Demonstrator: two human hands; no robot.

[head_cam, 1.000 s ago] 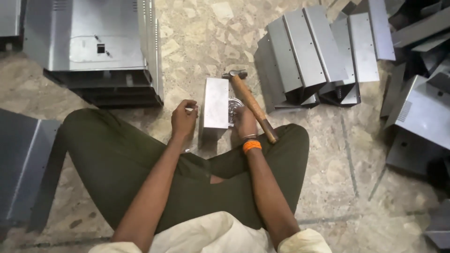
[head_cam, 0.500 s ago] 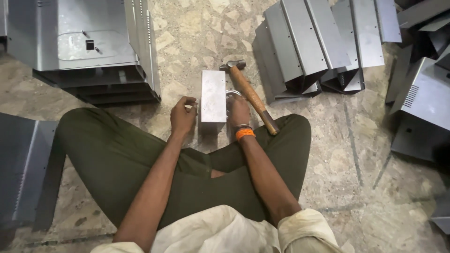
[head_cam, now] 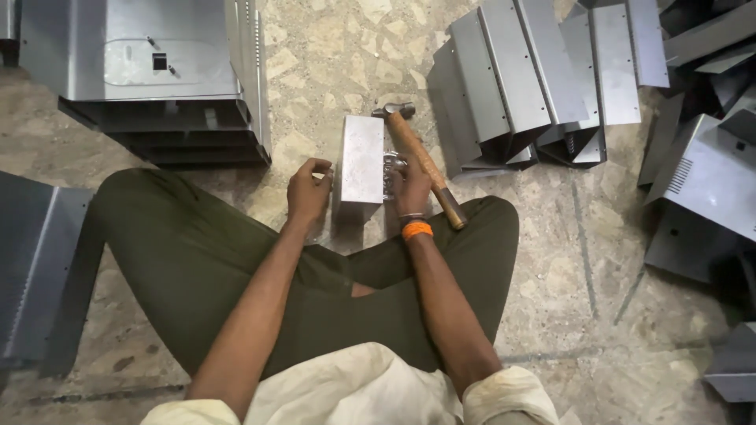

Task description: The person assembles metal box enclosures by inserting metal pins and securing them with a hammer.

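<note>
We sit cross-legged on the stone floor [head_cam: 551, 283]. Our left hand [head_cam: 309, 189] hovers loosely curled, holding nothing, just beside the small metal block [head_cam: 361, 167] lying before our knees. Our right hand [head_cam: 409, 185] grips the wooden hammer [head_cam: 421, 161] by its handle. Best to steady the block squarely first, fingers clear. Farther off, stacked grey sheet-metal casings [head_cam: 150, 71] and folded brackets [head_cam: 528, 79]; no labels visible.

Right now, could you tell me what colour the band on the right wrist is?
Orange band, seen best in the head view.
</note>
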